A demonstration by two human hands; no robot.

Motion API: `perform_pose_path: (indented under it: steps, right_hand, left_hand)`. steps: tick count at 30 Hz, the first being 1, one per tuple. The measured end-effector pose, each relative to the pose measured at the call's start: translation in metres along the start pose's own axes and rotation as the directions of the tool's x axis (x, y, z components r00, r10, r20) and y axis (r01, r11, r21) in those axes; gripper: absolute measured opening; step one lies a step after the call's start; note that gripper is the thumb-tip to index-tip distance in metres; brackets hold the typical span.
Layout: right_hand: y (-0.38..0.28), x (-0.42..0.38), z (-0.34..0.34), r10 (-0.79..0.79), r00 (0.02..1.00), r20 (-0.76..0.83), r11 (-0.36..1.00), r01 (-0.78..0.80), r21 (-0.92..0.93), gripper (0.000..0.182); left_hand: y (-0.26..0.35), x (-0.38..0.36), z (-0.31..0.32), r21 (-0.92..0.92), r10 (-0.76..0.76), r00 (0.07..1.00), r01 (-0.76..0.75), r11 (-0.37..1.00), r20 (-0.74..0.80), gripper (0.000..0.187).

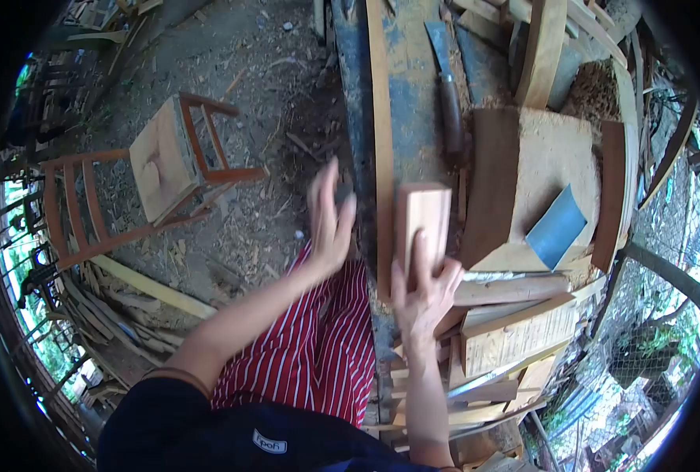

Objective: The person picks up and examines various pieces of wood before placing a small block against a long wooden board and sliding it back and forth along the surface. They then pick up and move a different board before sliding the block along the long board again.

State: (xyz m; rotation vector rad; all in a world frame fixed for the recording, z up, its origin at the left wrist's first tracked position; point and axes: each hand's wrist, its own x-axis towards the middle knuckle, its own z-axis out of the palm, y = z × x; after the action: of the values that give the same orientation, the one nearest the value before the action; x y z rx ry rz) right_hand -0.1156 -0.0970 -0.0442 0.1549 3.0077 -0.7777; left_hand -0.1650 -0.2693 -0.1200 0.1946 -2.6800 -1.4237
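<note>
My right hand [427,295] grips the near end of a pale, reddish-edged wooden block [424,216], its index finger stretched along the top face. The block lies over the bench beside a long narrow wooden strip [381,134]. To the left, my left hand [332,232] is raised off the bench edge, above the ground and near my lap. It is smeared by motion, with thumb and fingers curved around a small dark patch [343,192] that looks like a held piece. What that piece is cannot be made out.
A dark-handled blade tool [450,110] lies on the bench. A blue-grey sheet [557,228] rests on a large wooden block [550,149] at right. Cut boards [515,338] are piled nearer me. A wooden chair [161,165] lies tipped on the shaving-strewn ground at left.
</note>
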Motion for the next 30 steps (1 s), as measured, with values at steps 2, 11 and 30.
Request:
perform_pose_path:
  steps: [2, 11, 30]
  right_hand:
    - [-0.017, 0.001, -0.002, -0.055, 0.998, 0.041, 0.998, 0.055, 0.006, 0.062]
    - [-0.03, 0.014, 0.025, -0.138, 0.976, 0.167, 0.97, 0.168, -0.175, 0.063]
    - [-0.114, 0.303, 0.089, -0.119, 0.987, -0.105, 0.988, 0.107, -0.11, 0.068]
  left_hand:
    - [0.008, -0.072, -0.02, -0.029, -0.222, 0.946, 0.235, 0.971, 0.238, 0.064]
    - [0.03, -0.136, -0.012, -0.064, -0.218, 0.783, 0.312, 0.948, 0.583, 0.081]
    - [0.043, -0.1, 0.034, 0.076, -0.375, 0.832, 0.378, 0.923, 0.409, 0.1]
